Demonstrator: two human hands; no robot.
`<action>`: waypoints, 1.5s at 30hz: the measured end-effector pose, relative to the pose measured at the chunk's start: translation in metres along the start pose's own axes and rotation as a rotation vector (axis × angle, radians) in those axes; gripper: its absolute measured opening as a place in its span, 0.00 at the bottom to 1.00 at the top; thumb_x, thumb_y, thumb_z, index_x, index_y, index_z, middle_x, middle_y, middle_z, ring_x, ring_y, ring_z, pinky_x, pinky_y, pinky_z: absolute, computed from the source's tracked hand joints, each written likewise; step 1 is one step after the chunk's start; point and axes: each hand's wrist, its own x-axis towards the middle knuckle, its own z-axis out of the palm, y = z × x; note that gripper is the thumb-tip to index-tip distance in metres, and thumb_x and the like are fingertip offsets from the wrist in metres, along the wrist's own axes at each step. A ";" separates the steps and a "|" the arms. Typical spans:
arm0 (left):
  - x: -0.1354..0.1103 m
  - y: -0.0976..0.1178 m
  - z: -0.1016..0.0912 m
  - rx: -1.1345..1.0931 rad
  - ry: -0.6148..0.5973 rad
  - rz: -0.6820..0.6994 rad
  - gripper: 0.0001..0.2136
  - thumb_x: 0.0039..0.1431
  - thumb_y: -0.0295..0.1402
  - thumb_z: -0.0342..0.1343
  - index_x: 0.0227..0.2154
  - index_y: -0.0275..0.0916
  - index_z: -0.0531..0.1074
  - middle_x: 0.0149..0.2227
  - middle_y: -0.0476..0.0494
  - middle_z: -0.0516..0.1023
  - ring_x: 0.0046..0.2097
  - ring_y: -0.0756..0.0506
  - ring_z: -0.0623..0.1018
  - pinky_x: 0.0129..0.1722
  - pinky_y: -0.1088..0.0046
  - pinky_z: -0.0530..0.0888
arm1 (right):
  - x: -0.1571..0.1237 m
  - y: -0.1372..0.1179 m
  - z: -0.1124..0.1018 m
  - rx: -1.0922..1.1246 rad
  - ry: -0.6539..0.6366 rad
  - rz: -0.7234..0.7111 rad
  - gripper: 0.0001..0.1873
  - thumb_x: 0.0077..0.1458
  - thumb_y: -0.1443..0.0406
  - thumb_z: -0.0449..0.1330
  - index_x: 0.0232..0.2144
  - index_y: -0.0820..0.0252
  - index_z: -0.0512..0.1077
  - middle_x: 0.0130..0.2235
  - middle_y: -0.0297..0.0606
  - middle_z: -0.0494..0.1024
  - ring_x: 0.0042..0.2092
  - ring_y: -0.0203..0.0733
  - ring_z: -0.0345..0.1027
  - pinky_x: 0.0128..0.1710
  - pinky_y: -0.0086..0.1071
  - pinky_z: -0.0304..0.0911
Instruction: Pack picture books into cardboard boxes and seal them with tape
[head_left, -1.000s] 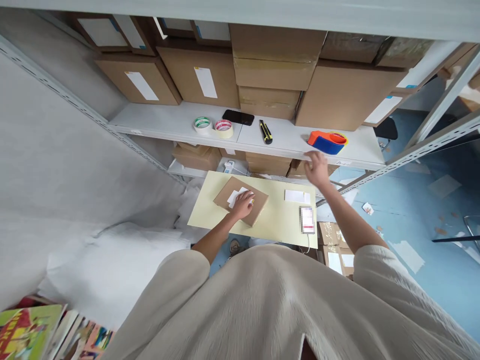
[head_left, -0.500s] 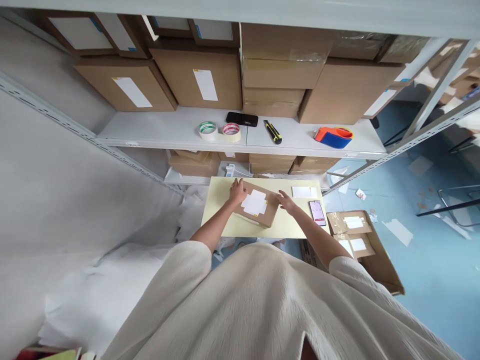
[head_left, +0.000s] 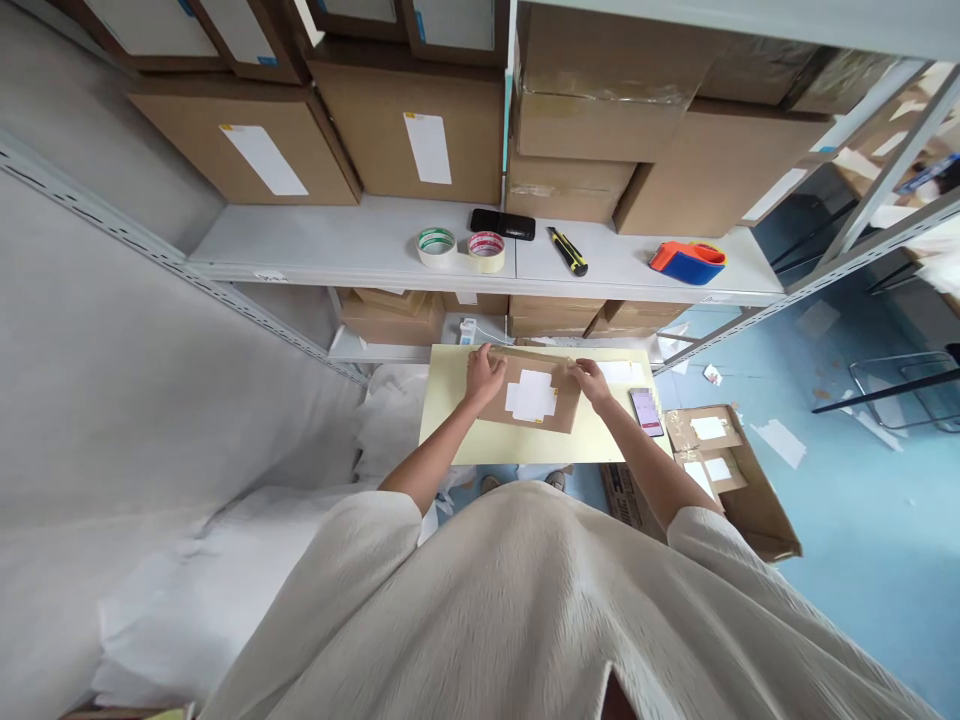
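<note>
A brown cardboard box [head_left: 495, 407] with white labels [head_left: 531, 396] on its face is on the pale yellow table [head_left: 442, 420]. My left hand [head_left: 486, 374] grips its far left corner, fingers curled over the edge. At the far right corner, my right hand [head_left: 589, 380] closes its fingers on the box's edge. A narrow strip of cardboard shows along the far edge, between the two hands. The fingertips are partly hidden behind the box. To the right of my right hand lie a white paper [head_left: 619, 372] and a phone [head_left: 646, 412] with its screen lit.
On the shelf [head_left: 337, 235] ahead lie tape rolls [head_left: 487, 252], a black phone-like object [head_left: 502, 224], a utility knife [head_left: 568, 251] and an orange-blue tape dispenser [head_left: 688, 262]. Cardboard boxes [head_left: 427, 130] fill the shelves. An open carton [head_left: 761, 500] with labelled cardboard stands on the floor at right.
The box has been turned so its long side lies nearly straight across, and its far edge shows a raised strip. My right hand now grips the far right corner. The view has shifted slightly.
</note>
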 end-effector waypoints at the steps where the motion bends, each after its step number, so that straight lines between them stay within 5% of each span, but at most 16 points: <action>1: -0.003 0.001 -0.001 -0.024 0.023 -0.002 0.28 0.75 0.42 0.58 0.72 0.41 0.67 0.66 0.30 0.74 0.65 0.35 0.78 0.68 0.57 0.73 | 0.001 0.001 -0.001 0.002 0.016 -0.038 0.36 0.51 0.43 0.71 0.55 0.56 0.76 0.60 0.52 0.81 0.60 0.58 0.76 0.59 0.47 0.74; 9: -0.042 -0.030 0.009 0.089 -0.034 -0.051 0.25 0.74 0.34 0.57 0.71 0.41 0.67 0.50 0.36 0.83 0.54 0.36 0.84 0.59 0.58 0.80 | -0.011 0.051 -0.006 -0.269 0.093 -0.199 0.41 0.57 0.49 0.64 0.68 0.59 0.68 0.61 0.56 0.73 0.56 0.59 0.75 0.59 0.55 0.75; 14: -0.055 -0.033 0.014 0.331 -0.046 0.247 0.30 0.69 0.27 0.56 0.73 0.38 0.68 0.71 0.24 0.72 0.74 0.29 0.72 0.73 0.47 0.70 | -0.031 0.068 -0.012 -0.559 0.014 -0.332 0.42 0.65 0.55 0.59 0.77 0.60 0.63 0.69 0.63 0.69 0.63 0.65 0.73 0.64 0.60 0.72; 18: -0.053 -0.024 0.025 0.424 -0.215 0.469 0.33 0.73 0.33 0.53 0.79 0.38 0.62 0.82 0.29 0.59 0.83 0.30 0.56 0.82 0.44 0.54 | -0.038 0.059 -0.010 -0.887 -0.025 -0.482 0.41 0.71 0.58 0.52 0.83 0.57 0.55 0.82 0.56 0.56 0.80 0.69 0.52 0.74 0.67 0.57; 23: -0.061 -0.027 0.039 0.539 -0.278 0.462 0.40 0.77 0.46 0.47 0.82 0.24 0.52 0.85 0.23 0.46 0.86 0.28 0.46 0.84 0.43 0.43 | -0.039 0.057 -0.008 -1.051 -0.139 -0.541 0.40 0.77 0.56 0.42 0.86 0.58 0.46 0.84 0.48 0.53 0.84 0.60 0.44 0.80 0.60 0.46; 30: -0.064 -0.028 0.041 0.585 -0.270 0.379 0.40 0.77 0.47 0.47 0.82 0.27 0.53 0.85 0.26 0.46 0.86 0.30 0.46 0.84 0.43 0.43 | -0.027 0.058 -0.012 -0.925 -0.186 -0.562 0.39 0.76 0.53 0.50 0.84 0.51 0.54 0.82 0.50 0.58 0.81 0.65 0.49 0.77 0.65 0.49; 33: -0.058 -0.021 0.043 0.578 -0.249 0.290 0.38 0.75 0.46 0.49 0.81 0.31 0.57 0.85 0.27 0.48 0.85 0.28 0.47 0.82 0.37 0.46 | -0.008 0.061 -0.034 -0.793 -0.156 -0.578 0.36 0.76 0.53 0.51 0.80 0.52 0.62 0.78 0.52 0.65 0.77 0.65 0.56 0.73 0.62 0.57; 37: -0.055 0.003 0.057 0.565 -0.168 0.220 0.33 0.76 0.45 0.49 0.78 0.37 0.64 0.85 0.29 0.51 0.85 0.28 0.48 0.82 0.33 0.46 | 0.029 0.082 -0.089 -0.690 -0.087 -0.440 0.31 0.75 0.54 0.49 0.72 0.56 0.72 0.72 0.56 0.73 0.70 0.68 0.66 0.66 0.61 0.66; 41: -0.058 0.045 0.090 0.519 -0.179 0.266 0.28 0.78 0.43 0.48 0.75 0.42 0.68 0.84 0.35 0.55 0.85 0.32 0.51 0.83 0.38 0.45 | 0.070 0.114 -0.143 -0.750 -0.137 -0.274 0.29 0.73 0.55 0.53 0.68 0.56 0.77 0.69 0.56 0.77 0.67 0.71 0.68 0.66 0.65 0.65; 45: -0.059 0.094 0.136 0.444 -0.229 0.341 0.25 0.78 0.40 0.49 0.73 0.45 0.71 0.83 0.37 0.59 0.84 0.33 0.54 0.84 0.43 0.46 | 0.105 0.136 -0.167 -0.863 -0.260 -0.222 0.30 0.72 0.55 0.55 0.70 0.56 0.76 0.72 0.55 0.75 0.69 0.73 0.66 0.68 0.68 0.63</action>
